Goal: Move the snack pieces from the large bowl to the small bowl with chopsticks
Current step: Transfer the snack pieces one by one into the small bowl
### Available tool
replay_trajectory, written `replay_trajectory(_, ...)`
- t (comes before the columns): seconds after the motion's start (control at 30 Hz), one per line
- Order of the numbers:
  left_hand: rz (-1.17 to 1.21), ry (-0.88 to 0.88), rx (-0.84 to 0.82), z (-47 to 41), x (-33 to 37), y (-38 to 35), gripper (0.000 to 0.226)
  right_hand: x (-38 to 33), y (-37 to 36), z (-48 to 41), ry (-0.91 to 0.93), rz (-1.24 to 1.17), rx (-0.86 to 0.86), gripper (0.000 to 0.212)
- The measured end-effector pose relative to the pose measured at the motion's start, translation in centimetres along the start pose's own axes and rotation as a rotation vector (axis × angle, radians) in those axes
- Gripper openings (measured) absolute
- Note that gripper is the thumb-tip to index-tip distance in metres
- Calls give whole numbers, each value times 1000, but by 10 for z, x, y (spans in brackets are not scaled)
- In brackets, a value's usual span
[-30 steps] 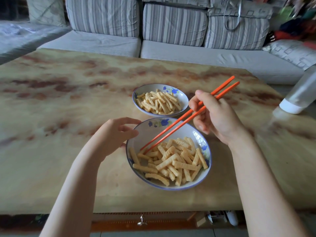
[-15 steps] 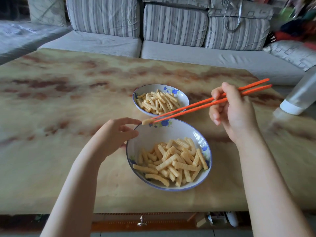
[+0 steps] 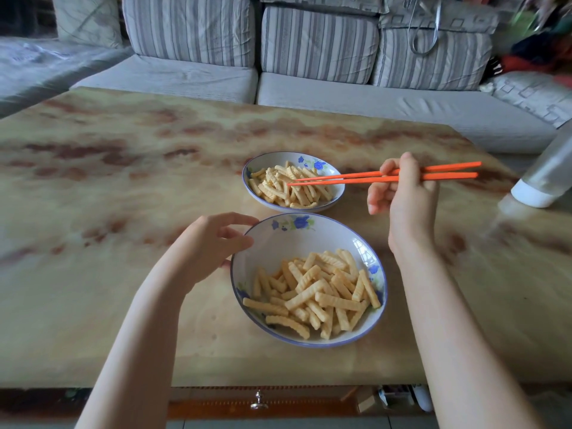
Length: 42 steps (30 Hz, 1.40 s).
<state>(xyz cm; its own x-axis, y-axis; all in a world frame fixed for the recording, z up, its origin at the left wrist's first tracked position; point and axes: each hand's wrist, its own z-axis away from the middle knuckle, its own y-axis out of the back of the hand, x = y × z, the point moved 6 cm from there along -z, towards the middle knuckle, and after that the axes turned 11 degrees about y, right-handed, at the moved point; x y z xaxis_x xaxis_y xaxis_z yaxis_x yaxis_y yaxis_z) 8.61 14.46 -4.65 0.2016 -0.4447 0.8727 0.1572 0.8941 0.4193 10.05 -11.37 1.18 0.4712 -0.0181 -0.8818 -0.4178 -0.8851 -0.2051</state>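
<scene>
**Orange chopsticks (image 3: 356,180) poised over the small bowl (image 3: 268,161)**

On a marbled table (image 3: 123,187), the left hand (image 3: 213,243) curls its fingers on the left rim of the large bowl (image 3: 294,239). That bowl is nearest the viewer and holds ridged yellow snack pieces (image 3: 318,292). Just behind it sits the small bowl, also holding pieces. The chopsticks lie nearly level, tips over that pile. The right hand (image 3: 405,193) grips them. At far right is a clear bottle (image 3: 548,178).
</scene>
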Motion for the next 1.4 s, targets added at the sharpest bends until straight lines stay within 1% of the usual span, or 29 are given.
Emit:
replay_trajectory(0.17, 12, 6, 0, -1, -1, 0, 28, 5, -5, 0, -2, 35, -59, 39)
replay_trajectory(0.3, 56, 12, -10, 0, 0, 0, 26, -3, 2, -2, 16, 20, -50, 38)
replay_trajectory(0.43, 39, 14, -4, -1, -1, 0, 26, -11, 11, -6, 8, -27, -60, 38)
replay_trajectory(0.53, 20, 12, 3, -1, -2, 0, 26, -18, 12, -5, -11, -53, -169, 40)
replay_trajectory(0.63, 13, 15, 4, -1, -2, 1, 26, -25, 6, 2, -65, -52, -346, 41)
replay_trajectory(0.77, 22, 13, 4, 1, -1, 0, 26, -30, -9, 18, -116, 7, -567, 42)
replay_trajectory(0.87, 29, 18, 7, 2, -1, 0, 26, -27, -16, 26, -132, 63, -645, 43)
replay_trajectory(1.03, 38, 22, 3, 1, -1, 0, 27, -23, -20, 27, -133, 125, -682, 46)
replay_trajectory(1.17, 23, 20, 1, 0, -1, 1, 27, -18, -24, 30, -160, 109, -693, 44)
replay_trajectory(1.4, 30, 21, -7, 0, -2, 1, 27, -13, -25, 30, -172, 68, -618, 43)
